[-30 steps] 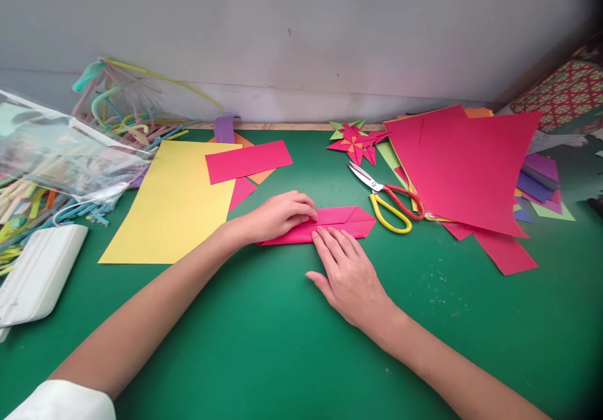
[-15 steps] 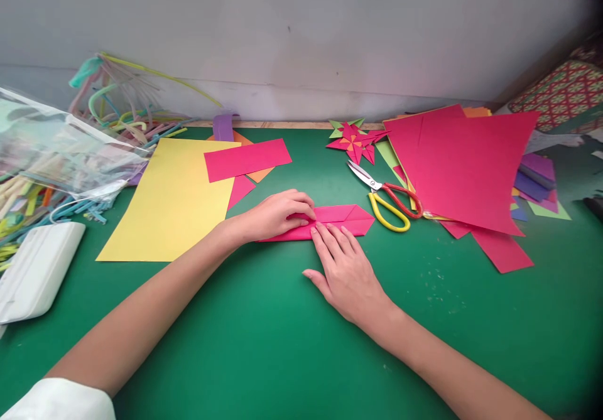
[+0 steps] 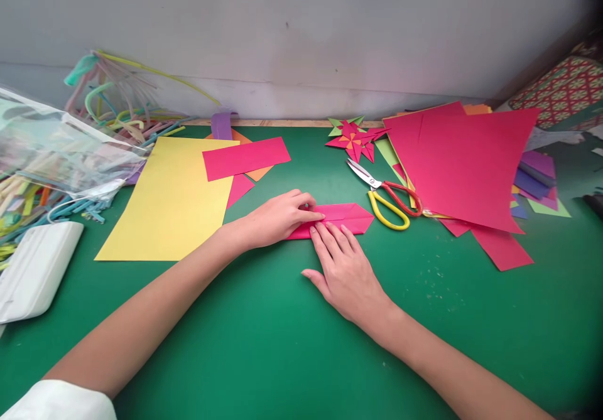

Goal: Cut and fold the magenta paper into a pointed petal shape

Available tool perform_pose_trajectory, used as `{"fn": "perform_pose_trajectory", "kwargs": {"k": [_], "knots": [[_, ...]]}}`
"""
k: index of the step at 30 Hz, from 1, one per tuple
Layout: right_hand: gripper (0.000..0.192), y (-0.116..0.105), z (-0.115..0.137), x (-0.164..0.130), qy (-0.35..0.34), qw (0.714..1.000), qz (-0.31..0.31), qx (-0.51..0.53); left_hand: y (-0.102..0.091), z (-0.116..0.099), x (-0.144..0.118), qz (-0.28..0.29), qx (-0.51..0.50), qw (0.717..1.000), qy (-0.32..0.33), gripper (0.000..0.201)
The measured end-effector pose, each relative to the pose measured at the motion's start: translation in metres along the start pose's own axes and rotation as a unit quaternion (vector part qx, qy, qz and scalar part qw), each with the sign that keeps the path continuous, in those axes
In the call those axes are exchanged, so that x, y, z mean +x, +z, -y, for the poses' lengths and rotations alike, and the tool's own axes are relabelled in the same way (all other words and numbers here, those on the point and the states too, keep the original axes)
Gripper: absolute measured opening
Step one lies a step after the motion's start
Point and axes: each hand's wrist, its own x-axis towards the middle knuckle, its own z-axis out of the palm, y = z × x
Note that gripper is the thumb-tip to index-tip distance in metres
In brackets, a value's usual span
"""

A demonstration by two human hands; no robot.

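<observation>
Soft, even light falls from above across a green felt-like tabletop (image 3: pixel 264 344), bright enough to keep the colours saturated. Shadows are faint: thin dark edges under the person's left hand (image 3: pixel 276 219) and right hand (image 3: pixel 346 272), and beneath the curling stack of large red paper sheets (image 3: pixel 471 169). A crumpled clear plastic bag (image 3: pixel 66 150) catches pale glare. The centre is sharp; the wide lens bows the plain grey wall (image 3: pixel 301 31) and the corners darken and blur, most at the right edge.
</observation>
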Motion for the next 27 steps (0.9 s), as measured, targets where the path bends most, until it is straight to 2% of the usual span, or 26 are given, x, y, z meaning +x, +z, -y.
{"fn": "perform_pose_trajectory", "kwargs": {"k": [11,20,27], "knots": [[0.074,0.0007,0.0002,-0.0006,-0.002,1.0,0.003,-0.005,-0.0006,-0.0078,0.0001,0.003,0.063,0.998,0.014,0.037],[0.075,0.0003,0.0019,0.0002,0.007,1.0,0.022,-0.014,-0.002,-0.0105,0.0018,-0.002,0.064,0.998,0.015,0.038],[0.075,0.0013,0.0011,0.0,0.005,1.0,0.012,-0.01,-0.0025,-0.0114,0.0013,-0.007,0.064,0.998,0.016,0.037]]}}
